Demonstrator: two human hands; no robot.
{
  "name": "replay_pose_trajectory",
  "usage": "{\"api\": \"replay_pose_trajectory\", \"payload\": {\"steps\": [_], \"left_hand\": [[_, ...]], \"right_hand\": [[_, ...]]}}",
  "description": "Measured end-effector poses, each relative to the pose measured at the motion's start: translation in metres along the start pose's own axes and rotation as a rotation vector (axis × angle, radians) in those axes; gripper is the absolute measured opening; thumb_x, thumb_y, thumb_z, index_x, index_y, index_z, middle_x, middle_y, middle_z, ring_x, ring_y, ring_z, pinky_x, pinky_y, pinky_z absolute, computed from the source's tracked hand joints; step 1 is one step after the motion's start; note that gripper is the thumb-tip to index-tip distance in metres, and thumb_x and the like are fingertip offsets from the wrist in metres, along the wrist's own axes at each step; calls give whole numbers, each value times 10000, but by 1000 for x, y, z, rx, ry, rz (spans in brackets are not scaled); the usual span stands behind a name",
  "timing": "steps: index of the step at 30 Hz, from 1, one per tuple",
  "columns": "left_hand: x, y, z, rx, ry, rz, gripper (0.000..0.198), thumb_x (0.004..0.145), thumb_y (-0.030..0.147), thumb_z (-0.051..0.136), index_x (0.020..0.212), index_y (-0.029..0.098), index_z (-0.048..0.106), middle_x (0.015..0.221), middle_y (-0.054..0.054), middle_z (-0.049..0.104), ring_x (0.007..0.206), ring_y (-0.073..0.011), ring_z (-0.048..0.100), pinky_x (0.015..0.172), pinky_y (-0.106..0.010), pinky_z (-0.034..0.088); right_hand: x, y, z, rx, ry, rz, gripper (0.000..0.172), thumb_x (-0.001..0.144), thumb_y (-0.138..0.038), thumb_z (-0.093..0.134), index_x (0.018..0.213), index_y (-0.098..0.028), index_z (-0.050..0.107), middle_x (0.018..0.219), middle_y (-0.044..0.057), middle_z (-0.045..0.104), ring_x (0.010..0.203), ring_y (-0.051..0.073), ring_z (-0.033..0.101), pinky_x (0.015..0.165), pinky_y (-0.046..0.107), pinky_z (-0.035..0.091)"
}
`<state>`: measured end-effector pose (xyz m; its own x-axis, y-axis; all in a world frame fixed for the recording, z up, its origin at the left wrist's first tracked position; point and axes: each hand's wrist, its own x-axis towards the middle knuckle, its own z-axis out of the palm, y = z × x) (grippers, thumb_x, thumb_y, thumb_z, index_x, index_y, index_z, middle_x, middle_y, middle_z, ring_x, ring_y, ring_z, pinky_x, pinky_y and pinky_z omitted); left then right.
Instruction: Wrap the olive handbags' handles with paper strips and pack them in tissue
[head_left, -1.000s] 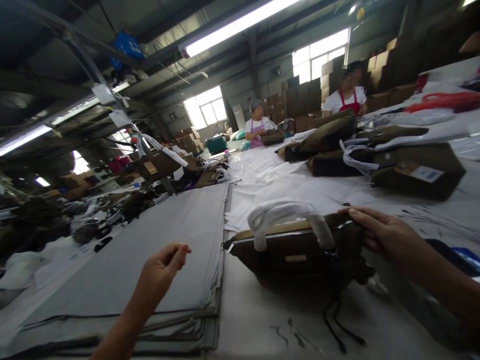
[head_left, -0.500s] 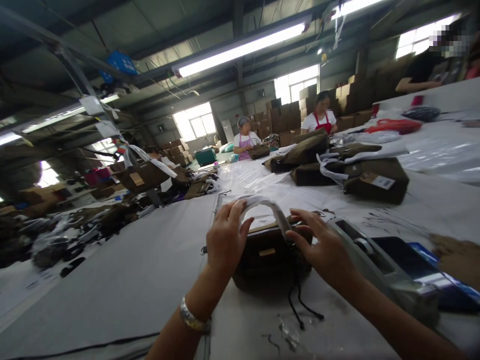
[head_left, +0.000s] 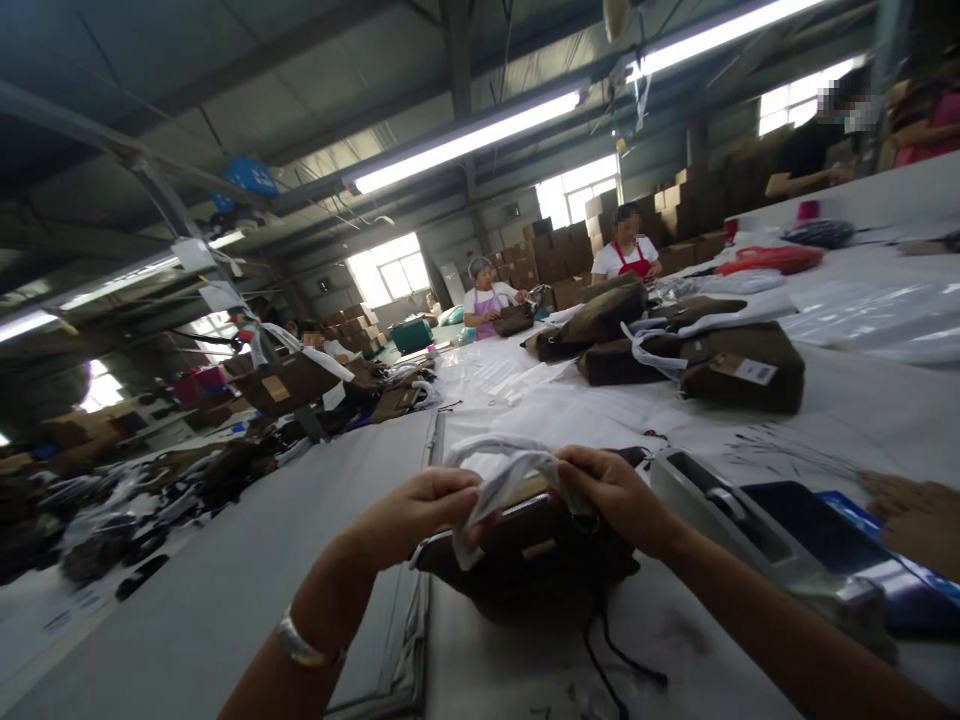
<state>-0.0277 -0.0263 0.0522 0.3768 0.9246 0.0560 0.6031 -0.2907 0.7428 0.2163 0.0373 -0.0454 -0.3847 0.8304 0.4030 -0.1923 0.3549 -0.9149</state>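
Observation:
A dark brown handbag [head_left: 525, 560] lies on the white table in front of me, its handles wrapped in white paper [head_left: 495, 470]. My left hand [head_left: 416, 515] is closed on the left end of the wrapped handles. My right hand [head_left: 615, 495] grips their right end, fingers curled over the bag's top edge. Black cords [head_left: 607, 650] trail from the bag toward me.
A stack of grey sheets [head_left: 225, 590] lies to my left. A tape dispenser [head_left: 750, 530] and a dark flat item sit to my right. More brown bags [head_left: 720, 360] are piled further back. Three people work at the far end; cardboard boxes line the walls.
My left hand came in from the grey sheets and took hold of the wrapped handles. My right hand shifted from the bag's side to the handles. The view tilted upward slightly.

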Motion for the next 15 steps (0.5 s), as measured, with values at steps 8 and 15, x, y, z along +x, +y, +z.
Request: {"api": "replay_pose_trajectory", "payload": {"steps": [8,15], "left_hand": [[-18,4,37,574,621,215,232,890,318,684,1101,222,665,982,-53,724,824,-193,657,693,-256,473],[-13,22,36,605,474,136,450,909,262,642,1352,213,587,1278,-115,684,1145,-302,645,910,-375,518]], "right_hand": [[-5,-2,-4,44,-62,-89,397,864,-555,696,929,-173,610,776,13,585,688,141,537,613,240,426],[-13,-4,6,-362,277,-524,186,877,-311,755,1037,-265,672,944,5,704,872,178,660,798,266,517]]}}
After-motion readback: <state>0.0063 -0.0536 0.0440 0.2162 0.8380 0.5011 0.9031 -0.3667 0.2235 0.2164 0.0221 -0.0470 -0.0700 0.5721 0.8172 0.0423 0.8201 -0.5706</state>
